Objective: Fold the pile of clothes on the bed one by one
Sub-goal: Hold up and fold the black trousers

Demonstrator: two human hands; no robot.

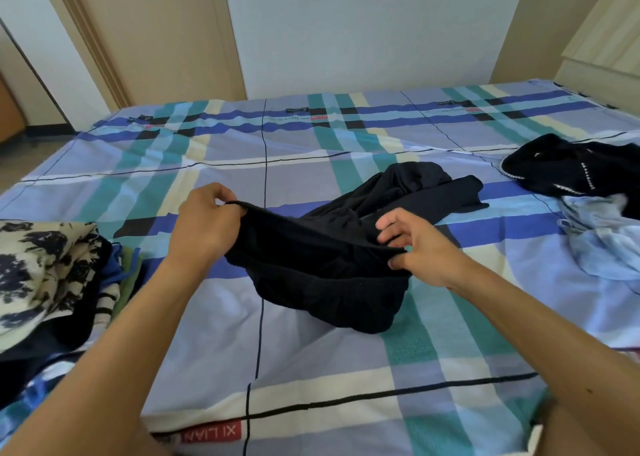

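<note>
A black garment (332, 272) lies crumpled in the middle of the bed (311, 369), its far part trailing up and to the right. My left hand (204, 223) pinches its upper edge at the left and lifts it off the sheet. My right hand (419, 247) pinches the same edge at the right, thumb under the fabric. The edge hangs stretched between both hands. At the right lie unfolded clothes: a dark garment with white trim (571, 168) and a pale blue garment (602, 241).
A stack of folded clothes (45, 265) with a cream and navy print on top sits at the left edge of the bed. The plaid sheet runs back to a white wall, with a beige door frame at the left and a cabinet (602, 33) at the right.
</note>
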